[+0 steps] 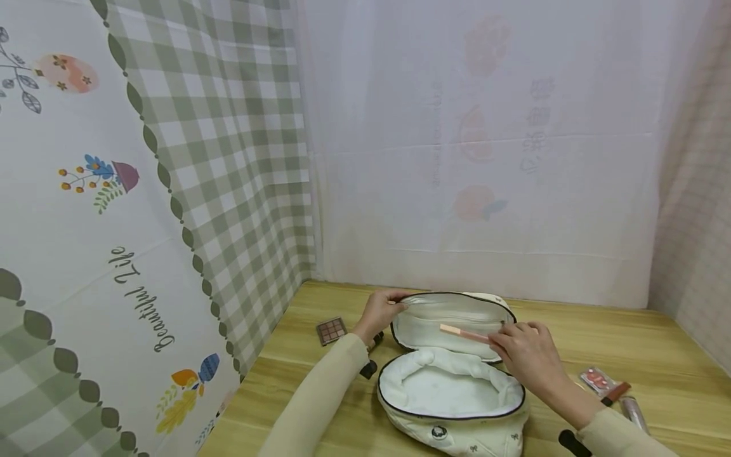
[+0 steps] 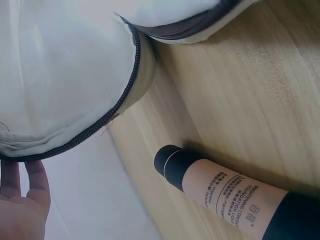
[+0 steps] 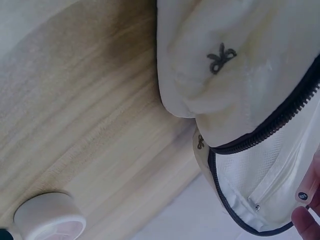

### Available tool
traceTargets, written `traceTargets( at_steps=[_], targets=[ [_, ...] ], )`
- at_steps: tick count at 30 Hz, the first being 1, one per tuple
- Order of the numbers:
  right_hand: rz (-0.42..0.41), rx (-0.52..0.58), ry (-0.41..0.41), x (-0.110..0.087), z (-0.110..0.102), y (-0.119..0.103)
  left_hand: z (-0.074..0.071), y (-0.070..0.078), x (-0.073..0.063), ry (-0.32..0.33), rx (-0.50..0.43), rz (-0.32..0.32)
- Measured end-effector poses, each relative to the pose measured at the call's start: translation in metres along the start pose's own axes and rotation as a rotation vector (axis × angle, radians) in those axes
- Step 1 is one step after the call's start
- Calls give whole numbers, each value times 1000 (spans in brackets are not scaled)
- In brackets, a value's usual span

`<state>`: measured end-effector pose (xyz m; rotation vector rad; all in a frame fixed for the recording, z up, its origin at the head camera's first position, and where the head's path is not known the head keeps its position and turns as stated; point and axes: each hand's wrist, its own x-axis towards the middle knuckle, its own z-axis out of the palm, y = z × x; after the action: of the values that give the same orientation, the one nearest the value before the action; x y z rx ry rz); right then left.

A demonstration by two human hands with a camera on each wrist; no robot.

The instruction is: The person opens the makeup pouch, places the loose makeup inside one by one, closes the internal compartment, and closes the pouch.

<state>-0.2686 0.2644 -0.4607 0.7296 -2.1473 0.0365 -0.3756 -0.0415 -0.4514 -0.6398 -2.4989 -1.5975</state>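
A cream cosmetic bag (image 1: 451, 435) with dark zipper edging sits on the wooden table, its padded lid (image 1: 425, 333) raised at the back. At the lid's upper left edge, my left hand (image 1: 377, 314) grips the rim; the left wrist view shows its fingertips against the zipper edge. My right hand (image 1: 528, 355) holds a slim pink stick (image 1: 475, 336) with a paler end over the bag's opening. Its near end (image 3: 303, 194) bears a small round black mark in the right wrist view. What kind of cosmetic it is, I cannot tell.
Left of the bag lie an eyeshadow palette (image 1: 331, 331) and a black-capped foundation tube (image 2: 225, 192). To the right are a small red-and-clear pack (image 1: 597, 379), a reddish-brown tube (image 1: 617, 393) and a silvery tube (image 1: 633, 414). A white round container (image 3: 50, 217) stands nearby.
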Motion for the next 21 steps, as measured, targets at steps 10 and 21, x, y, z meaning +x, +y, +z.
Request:
traceTargets(
  at_steps=[10, 21],
  targets=[
    [5, -23, 12, 8, 3, 6, 1, 2, 4, -29, -80, -77],
    [-61, -67, 21, 26, 14, 13, -1, 2, 9, -64, -149, -141]
  ],
)
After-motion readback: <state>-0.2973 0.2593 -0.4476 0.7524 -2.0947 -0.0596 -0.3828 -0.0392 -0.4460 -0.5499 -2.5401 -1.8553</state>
